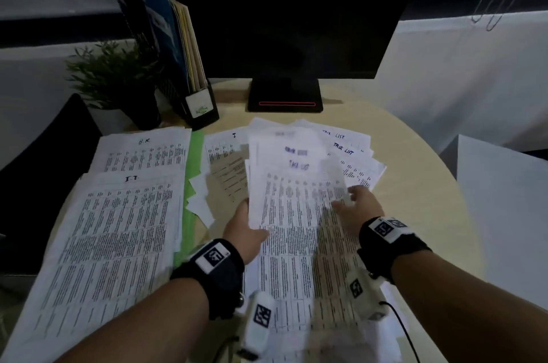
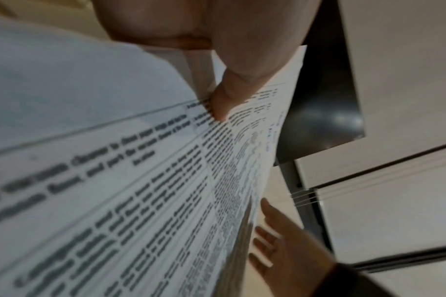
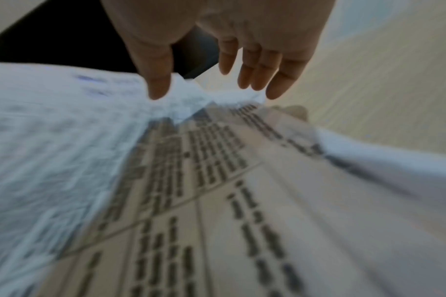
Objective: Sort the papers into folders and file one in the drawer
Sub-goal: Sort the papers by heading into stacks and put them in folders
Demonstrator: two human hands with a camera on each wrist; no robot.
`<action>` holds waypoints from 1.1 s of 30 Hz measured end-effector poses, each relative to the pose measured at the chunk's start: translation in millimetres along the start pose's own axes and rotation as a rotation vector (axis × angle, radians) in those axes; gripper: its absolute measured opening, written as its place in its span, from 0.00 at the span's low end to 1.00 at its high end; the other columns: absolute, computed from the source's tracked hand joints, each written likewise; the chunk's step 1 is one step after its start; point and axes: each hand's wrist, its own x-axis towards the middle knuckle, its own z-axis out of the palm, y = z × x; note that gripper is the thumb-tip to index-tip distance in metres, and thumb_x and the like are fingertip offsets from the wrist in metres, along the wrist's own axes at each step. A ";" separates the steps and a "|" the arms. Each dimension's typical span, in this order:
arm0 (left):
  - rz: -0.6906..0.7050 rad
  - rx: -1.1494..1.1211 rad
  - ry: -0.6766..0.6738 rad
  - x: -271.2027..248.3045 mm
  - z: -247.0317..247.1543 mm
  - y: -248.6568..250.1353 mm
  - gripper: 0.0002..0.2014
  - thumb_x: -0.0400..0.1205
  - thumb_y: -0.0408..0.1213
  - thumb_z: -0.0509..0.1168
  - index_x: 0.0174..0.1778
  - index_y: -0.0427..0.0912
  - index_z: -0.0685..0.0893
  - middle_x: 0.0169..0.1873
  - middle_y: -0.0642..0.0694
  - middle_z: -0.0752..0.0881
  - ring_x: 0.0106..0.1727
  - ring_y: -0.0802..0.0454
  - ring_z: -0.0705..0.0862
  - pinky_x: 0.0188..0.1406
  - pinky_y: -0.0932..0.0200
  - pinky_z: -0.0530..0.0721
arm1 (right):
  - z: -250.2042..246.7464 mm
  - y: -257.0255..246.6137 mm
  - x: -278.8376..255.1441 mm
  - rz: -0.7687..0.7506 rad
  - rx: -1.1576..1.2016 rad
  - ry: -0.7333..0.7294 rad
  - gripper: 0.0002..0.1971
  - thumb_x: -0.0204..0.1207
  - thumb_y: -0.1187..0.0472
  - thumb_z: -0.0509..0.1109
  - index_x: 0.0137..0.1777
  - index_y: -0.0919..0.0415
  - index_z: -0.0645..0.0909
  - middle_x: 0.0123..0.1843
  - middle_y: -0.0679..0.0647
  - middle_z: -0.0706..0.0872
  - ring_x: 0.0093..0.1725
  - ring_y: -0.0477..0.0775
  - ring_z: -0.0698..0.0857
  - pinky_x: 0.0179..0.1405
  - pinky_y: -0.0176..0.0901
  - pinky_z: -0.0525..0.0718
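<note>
A dim office: a rounded pale wood desk [image 1: 415, 155] under a dark monitor [image 1: 284, 12]. The left hand [image 1: 244, 232] pinches a printed sheet [image 1: 296, 244] by its left edge — thin, white, long axis running away from the person. The right hand [image 1: 354, 208] hovers over it, fingers loose and straight.

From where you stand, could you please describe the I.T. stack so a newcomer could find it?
Start at the dark monitor, then come down left past the plant. Two stacks lie there; the I.T. stack is the nearer one, headed "I.T." rather than "H.R.".
</note>
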 end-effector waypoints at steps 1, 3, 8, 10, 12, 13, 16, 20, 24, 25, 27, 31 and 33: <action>0.035 -0.033 0.009 -2.8 -2.8 5.4 0.29 0.80 0.27 0.66 0.76 0.49 0.65 0.66 0.50 0.78 0.63 0.49 0.79 0.63 0.58 0.75 | -5.9 6.0 5.0 0.021 0.083 0.041 0.34 0.71 0.49 0.76 0.73 0.61 0.69 0.68 0.60 0.79 0.61 0.62 0.82 0.59 0.50 0.81; 0.126 -0.115 0.005 -11.9 -10.0 23.7 0.26 0.81 0.27 0.65 0.70 0.54 0.68 0.60 0.57 0.79 0.59 0.55 0.79 0.62 0.60 0.73 | -18.0 20.4 11.9 0.078 0.276 0.016 0.51 0.57 0.41 0.84 0.76 0.63 0.67 0.70 0.59 0.78 0.66 0.62 0.80 0.65 0.54 0.79; 0.173 -0.369 -0.110 -12.3 -35.3 56.7 0.19 0.71 0.31 0.74 0.56 0.48 0.80 0.52 0.47 0.89 0.57 0.48 0.86 0.61 0.50 0.82 | -48.7 14.1 -4.5 -0.002 0.824 -0.306 0.38 0.39 0.51 0.89 0.49 0.68 0.82 0.37 0.59 0.90 0.33 0.55 0.90 0.32 0.43 0.87; 0.144 -0.348 -0.149 -8.9 -40.4 62.5 0.21 0.63 0.42 0.79 0.50 0.47 0.85 0.50 0.46 0.90 0.58 0.47 0.86 0.62 0.49 0.81 | -61.9 -9.8 -26.1 -0.131 0.887 -0.383 0.33 0.39 0.59 0.88 0.47 0.68 0.83 0.38 0.63 0.89 0.32 0.60 0.89 0.32 0.52 0.89; 0.127 -0.318 -0.135 -2.5 -41.4 64.0 0.21 0.60 0.42 0.80 0.47 0.41 0.85 0.46 0.44 0.90 0.55 0.46 0.86 0.59 0.49 0.82 | -67.8 -26.5 -38.7 -0.198 0.881 -0.325 0.25 0.50 0.65 0.77 0.50 0.69 0.82 0.44 0.68 0.87 0.37 0.66 0.88 0.42 0.62 0.87; 0.144 -0.294 -0.114 -1.0 -41.2 65.5 0.20 0.62 0.39 0.80 0.46 0.38 0.84 0.44 0.43 0.89 0.52 0.45 0.85 0.56 0.49 0.83 | -68.7 -29.9 -40.1 -0.204 0.846 -0.237 0.20 0.55 0.67 0.74 0.50 0.70 0.82 0.46 0.71 0.87 0.39 0.68 0.87 0.46 0.66 0.86; 0.233 -0.196 0.051 -4.4 -40.7 74.6 0.13 0.71 0.35 0.76 0.47 0.37 0.80 0.43 0.45 0.86 0.50 0.45 0.85 0.56 0.48 0.83 | -77.0 -39.6 -51.6 -0.286 0.647 -0.011 0.07 0.68 0.72 0.73 0.46 0.69 0.84 0.44 0.71 0.88 0.42 0.72 0.88 0.48 0.72 0.85; 0.398 -0.414 0.086 -26.8 -48.1 106.7 0.16 0.66 0.38 0.78 0.45 0.42 0.83 0.44 0.47 0.88 0.51 0.48 0.87 0.53 0.54 0.85 | -97.8 -48.4 -67.5 -0.476 0.748 0.166 0.14 0.69 0.74 0.75 0.40 0.52 0.85 0.34 0.42 0.90 0.39 0.48 0.89 0.43 0.47 0.86; 0.532 -0.488 -0.036 -30.2 -56.6 122.0 0.23 0.54 0.44 0.81 0.47 0.51 0.91 0.52 0.44 0.90 0.59 0.45 0.86 0.64 0.40 0.80 | -116.8 -58.5 -79.2 -0.694 0.867 0.109 0.17 0.63 0.77 0.74 0.40 0.52 0.87 0.38 0.43 0.91 0.41 0.44 0.90 0.37 0.37 0.87; 0.539 -0.474 -0.053 -30.0 -57.6 123.8 0.25 0.54 0.45 0.82 0.47 0.50 0.90 0.52 0.44 0.90 0.60 0.44 0.86 0.65 0.39 0.79 | -119.7 -58.1 -79.2 -0.734 0.896 0.063 0.17 0.60 0.77 0.75 0.39 0.52 0.89 0.39 0.45 0.92 0.42 0.46 0.90 0.38 0.38 0.87; 0.537 -0.484 -0.066 -28.4 -58.1 123.2 0.30 0.51 0.47 0.84 0.49 0.47 0.89 0.51 0.43 0.90 0.58 0.43 0.87 0.63 0.37 0.80 | -121.0 -55.7 -80.1 -0.752 0.939 0.001 0.20 0.57 0.77 0.75 0.41 0.50 0.90 0.41 0.47 0.92 0.44 0.48 0.90 0.41 0.37 0.87; 0.480 -0.506 -0.099 -27.4 -53.1 117.8 0.37 0.48 0.46 0.85 0.55 0.42 0.86 0.49 0.43 0.91 0.55 0.44 0.88 0.61 0.36 0.82 | -116.1 -46.9 -76.1 -0.699 1.048 -0.051 0.22 0.57 0.73 0.66 0.55 0.64 0.78 0.42 0.51 0.91 0.43 0.52 0.90 0.39 0.42 0.87; 0.485 -0.513 -0.147 -28.7 -49.6 116.0 0.33 0.51 0.48 0.85 0.53 0.45 0.88 0.52 0.41 0.90 0.57 0.42 0.87 0.63 0.35 0.80 | -112.3 -46.0 -75.7 -0.682 1.039 -0.060 0.23 0.57 0.73 0.65 0.55 0.63 0.78 0.42 0.52 0.91 0.43 0.54 0.90 0.37 0.43 0.87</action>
